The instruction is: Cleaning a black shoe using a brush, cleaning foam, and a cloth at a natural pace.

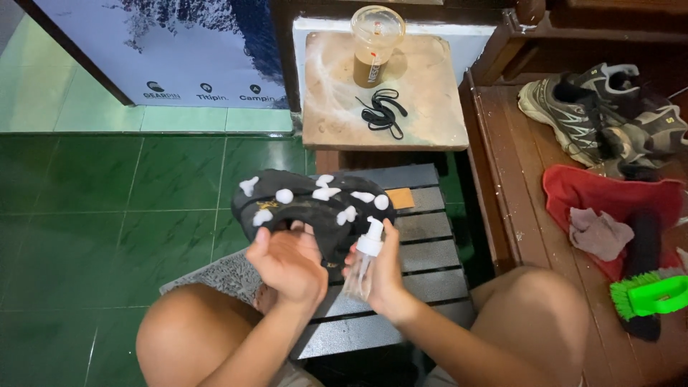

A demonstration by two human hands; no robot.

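Green tile floor [107, 215] | left hand [287, 261] grips foam-dotted cap [315, 204], fingertips hidden | right hand [383, 276] grips pump bottle [364, 261]

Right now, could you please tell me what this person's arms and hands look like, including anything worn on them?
Both arms are bare from the hands to the bottom edge of the picture: no sleeves show. The left hand and the right hand wear no gloves, and I can see no rings, watch or wristband on either. The knees beside them are bare too.
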